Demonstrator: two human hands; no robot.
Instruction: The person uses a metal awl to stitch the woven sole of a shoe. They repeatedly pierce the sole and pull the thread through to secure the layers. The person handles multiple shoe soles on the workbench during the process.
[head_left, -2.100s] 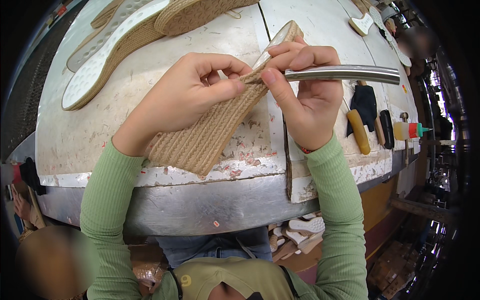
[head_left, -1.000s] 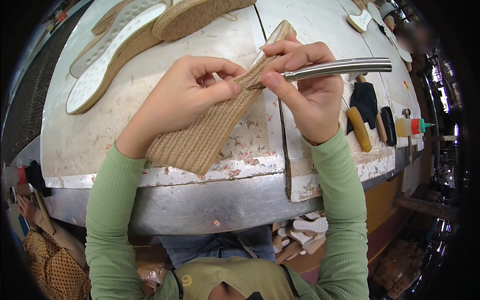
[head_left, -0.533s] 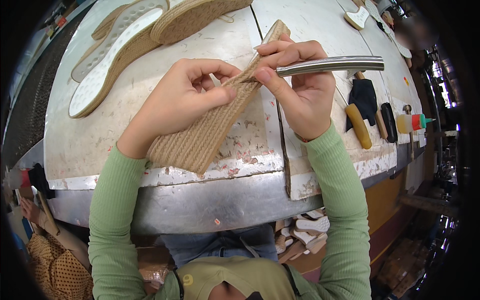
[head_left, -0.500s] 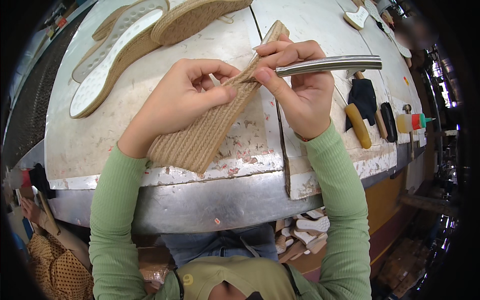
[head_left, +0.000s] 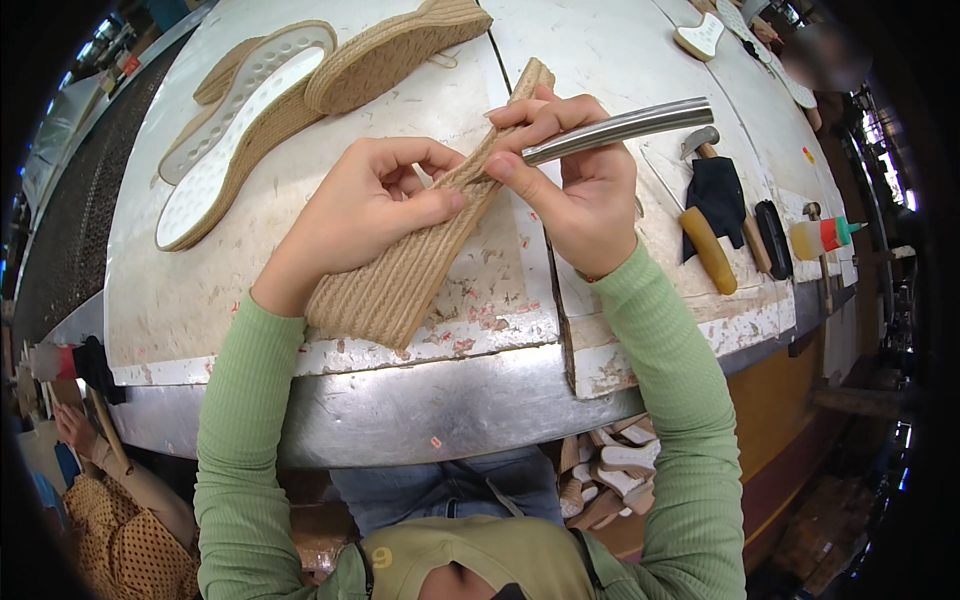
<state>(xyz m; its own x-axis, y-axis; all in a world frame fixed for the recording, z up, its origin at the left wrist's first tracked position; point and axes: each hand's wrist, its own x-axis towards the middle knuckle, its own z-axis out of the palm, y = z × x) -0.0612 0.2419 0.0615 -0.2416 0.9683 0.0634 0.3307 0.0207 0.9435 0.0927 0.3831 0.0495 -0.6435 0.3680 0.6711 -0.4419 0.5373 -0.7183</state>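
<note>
A wedge-shaped shoe sole wrapped in tan braided jute (head_left: pixel 390 285) slants up from the table's near side between my hands. My left hand (head_left: pixel 365 210) is closed on its upper edge, thumb against the braid and fingers behind. In my right hand (head_left: pixel 580 195) lies a tool with a curved steel handle (head_left: pixel 630 130), which points out to the right. The same hand's thumb and fingertips press on the sole's narrow end. The working end of the tool is hidden by the fingers and the sole.
Several jute-edged soles, one with a white dimpled face (head_left: pixel 225 165), lie at the far left. To the right are a yellow-handled awl (head_left: pixel 708 250), a hammer (head_left: pixel 703 142), a black cloth (head_left: pixel 715 205) and a glue bottle (head_left: pixel 815 238). A co-worker's hand (head_left: pixel 75 428) shows at lower left.
My right hand and the steel-handled tool have shifted a little to the left, and the sole's narrow end has tilted slightly. Both hands keep their hold. The whole view has moved slightly.
</note>
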